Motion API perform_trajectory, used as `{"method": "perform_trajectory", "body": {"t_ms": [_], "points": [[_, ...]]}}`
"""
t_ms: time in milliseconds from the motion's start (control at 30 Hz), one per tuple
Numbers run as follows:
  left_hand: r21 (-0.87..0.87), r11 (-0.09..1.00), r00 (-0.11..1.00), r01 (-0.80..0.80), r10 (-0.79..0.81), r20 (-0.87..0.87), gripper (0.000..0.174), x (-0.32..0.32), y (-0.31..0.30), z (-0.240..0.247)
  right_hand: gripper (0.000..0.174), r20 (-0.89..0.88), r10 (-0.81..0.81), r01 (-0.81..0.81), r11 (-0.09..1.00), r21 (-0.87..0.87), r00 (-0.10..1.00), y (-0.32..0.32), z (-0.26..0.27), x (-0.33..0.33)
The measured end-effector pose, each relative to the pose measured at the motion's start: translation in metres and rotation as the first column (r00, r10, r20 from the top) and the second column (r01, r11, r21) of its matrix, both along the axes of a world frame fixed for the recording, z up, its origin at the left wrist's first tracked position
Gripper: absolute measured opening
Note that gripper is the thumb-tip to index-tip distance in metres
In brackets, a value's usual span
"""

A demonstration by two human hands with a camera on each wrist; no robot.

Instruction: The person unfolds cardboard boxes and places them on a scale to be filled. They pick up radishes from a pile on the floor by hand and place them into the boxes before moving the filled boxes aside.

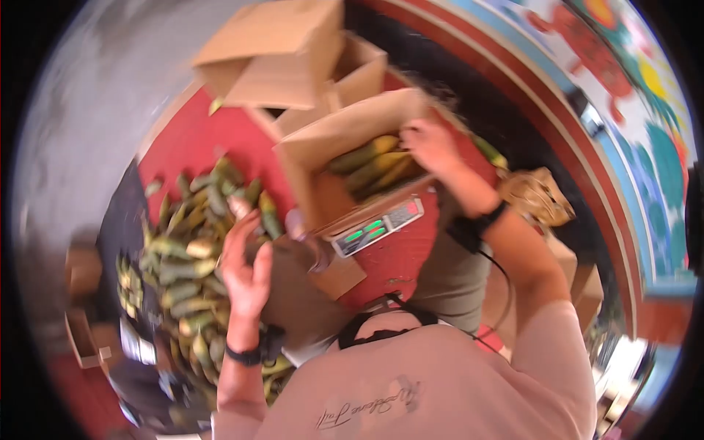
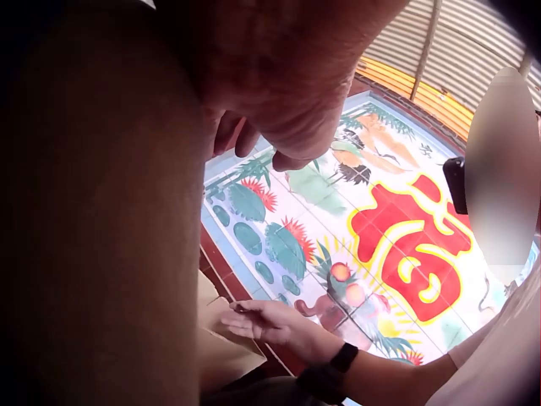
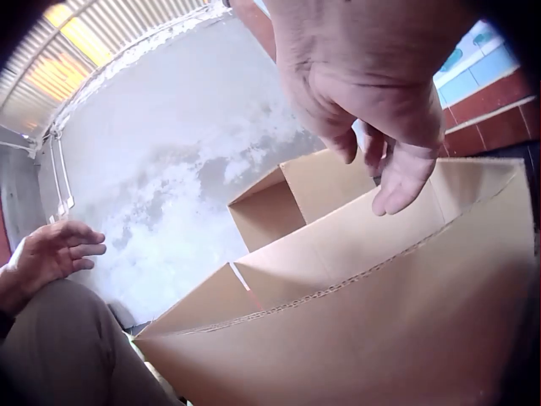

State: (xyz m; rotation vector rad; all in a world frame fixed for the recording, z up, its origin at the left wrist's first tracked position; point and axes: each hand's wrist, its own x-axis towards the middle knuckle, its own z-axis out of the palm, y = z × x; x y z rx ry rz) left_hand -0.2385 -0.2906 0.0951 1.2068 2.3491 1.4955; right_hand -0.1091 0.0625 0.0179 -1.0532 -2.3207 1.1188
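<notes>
My right hand [image 1: 433,150] reaches over the right end of an open cardboard box [image 1: 304,172]. Several long green-and-yellow vegetables [image 1: 367,154], shaped like cucumbers, lie side by side inside it. In the right wrist view that hand [image 3: 372,93] hangs with loosely bent fingers above the box's rim, and I see nothing held. To the left, my left hand [image 1: 246,268] hovers with fingers spread and nothing in them, at the edge of a large pile of similar vegetables [image 1: 187,271]. Against the box's near side, a digital scale [image 1: 378,229] shows lit green digits.
Other open cardboard boxes [image 1: 279,55] stand beyond the working box. A red mat [image 1: 242,139] covers the floor. On the right are a crumpled brown paper bag [image 1: 539,196] and a wall with a painted tile picture [image 2: 406,245]. My knees flank the scale.
</notes>
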Motion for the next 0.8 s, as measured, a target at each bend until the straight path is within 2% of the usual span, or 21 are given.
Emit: {"method": "perform_trajectory", "body": {"t_ms": [33,67,100,133,233,333,467,533,600,667,700,767,800], "points": [[0.033,0.999,1.0,-0.013,0.012,0.021,0.034,0.0,-0.002,0.0,0.025,-0.071,0.064,-0.059,0.996,0.062,0.995,-0.012,0.026,0.013],[0.07,0.997,0.999,-0.022,0.019,0.041,0.034,-0.001,-0.001,-0.001,0.024,-0.156,0.091,-0.09,0.996,0.016,0.984,-0.014,0.035,0.025],[0.103,0.994,0.997,-0.026,0.019,0.069,0.032,-0.002,-0.003,-0.004,0.022,-0.125,0.086,-0.059,0.977,0.205,0.988,-0.003,0.022,0.036],[0.134,0.991,0.995,-0.027,0.014,0.094,0.03,-0.004,-0.006,-0.005,0.019,-0.126,0.131,-0.094,0.96,0.265,0.983,-0.011,0.042,0.047],[0.267,0.954,0.959,-0.134,0.056,0.279,0.024,-0.008,-0.016,-0.001,0.014,-0.095,0.165,-0.104,0.881,0.461,0.982,-0.018,0.057,0.073],[0.205,0.912,0.92,-0.356,0.305,0.245,0.022,-0.023,-0.036,0.008,0.011,0.019,0.2,-0.178,0.821,0.542,0.98,-0.032,0.067,0.091],[0.291,0.754,0.788,-0.589,0.455,0.414,0.026,-0.055,-0.084,-0.013,0.012,0.088,0.209,-0.22,0.774,0.594,0.974,-0.034,0.048,0.107],[0.227,0.707,0.719,-0.67,0.543,0.433,0.025,-0.068,-0.116,-0.031,0.012,0.081,0.157,-0.172,0.751,0.638,0.984,-0.034,0.047,0.108],[0.197,0.627,0.627,-0.754,0.594,0.504,0.025,-0.075,-0.138,-0.051,0.013,0.11,0.185,-0.211,0.728,0.652,0.977,-0.027,0.041,0.111],[0.058,0.598,0.53,-0.799,0.656,0.537,0.028,-0.082,-0.168,-0.083,0.012,0.121,0.146,-0.19,0.735,0.651,0.982,-0.025,0.037,0.113],[0.052,0.594,0.524,-0.803,0.661,0.538,0.028,-0.081,-0.177,-0.095,0.012,0.126,0.143,-0.191,0.741,0.644,0.982,-0.025,0.037,0.114],[-0.14,0.526,0.387,-0.839,0.757,0.526,0.027,-0.078,-0.192,-0.118,0.012,0.127,0.151,-0.198,0.737,0.646,0.98,-0.024,0.036,0.116],[-0.146,0.524,0.383,-0.839,0.759,0.526,0.027,-0.077,-0.203,-0.134,0.012,0.122,0.154,-0.196,0.733,0.651,0.981,-0.024,0.035,0.117]]}}
